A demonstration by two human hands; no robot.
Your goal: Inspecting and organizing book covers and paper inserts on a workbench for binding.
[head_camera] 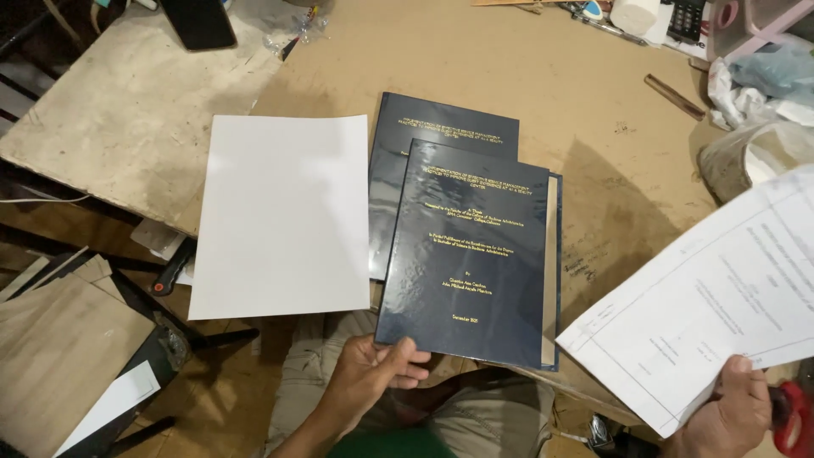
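While the left hand (373,373) pinches the near left corner of a dark blue hardbound book (471,254), thumb on the glossy cover and the other fingers curled under the edge, the right hand (729,416) holds up a printed white sheet (721,297) by its near corner, fingers pressed together around the paper's edge. That sheet hangs well to the right of the book, tilted, with its far end rising toward the picture's right edge.

The book lies flat on the brown desk (509,68), its near edge overhanging the desk's rim above the person's lap. Gold lettering runs down its cover, and a pale strip of page edges shows along its right side. A second dark blue book (407,136) lies partly under it, sticking out beyond its far and left edges. Just left of the books, almost touching the second one, a blank white sheet (284,216) lies on the desk and also reaches past the desk's near rim.

Far to the right of the book, at the desk's corner, sit crumpled plastic bags (763,76), and a short brown stick (674,96) lies just before them. Something red (793,420) shows beside the right hand; what it is cannot be told. To the left of the book, below desk level, wooden boards (59,348) lean on a dark frame.
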